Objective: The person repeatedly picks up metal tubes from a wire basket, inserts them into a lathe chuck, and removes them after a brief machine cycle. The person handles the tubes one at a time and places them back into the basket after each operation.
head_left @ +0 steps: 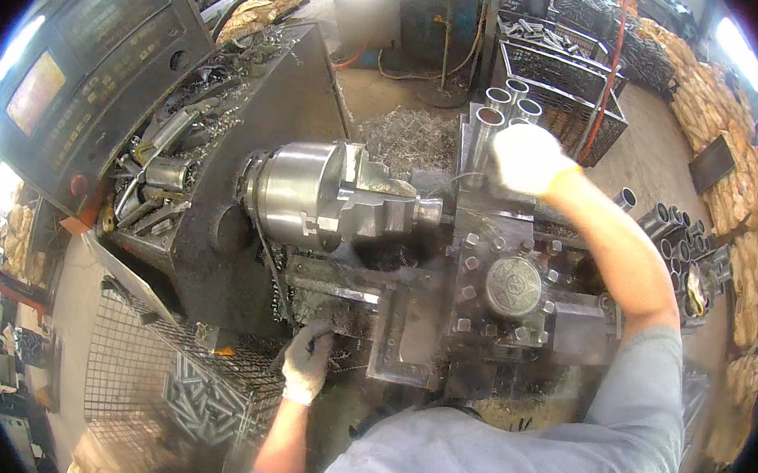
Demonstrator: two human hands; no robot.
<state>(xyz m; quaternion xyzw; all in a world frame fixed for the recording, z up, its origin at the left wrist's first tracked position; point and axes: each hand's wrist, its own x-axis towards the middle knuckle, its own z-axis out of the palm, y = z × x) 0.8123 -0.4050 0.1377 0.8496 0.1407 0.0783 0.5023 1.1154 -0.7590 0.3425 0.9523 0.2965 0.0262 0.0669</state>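
**Gloved hands at a lathe, one on the bed, one over the tubes**

The left hand (307, 361), gloved, rests with curled fingers on the lathe's front edge (336, 309), gripping nothing clearly visible. The right hand (526, 157), also gloved, closes over the top of upright metal tubes (488, 124) behind the tool post (511, 289). The chuck (306, 192) sits left of centre, swarf (410, 138) heaped on the workshop floor behind. A wire crate (559, 90) holds more tubes; a mesh basket (195, 383) below left holds short metal pieces. A control panel (98, 50) stands far left.
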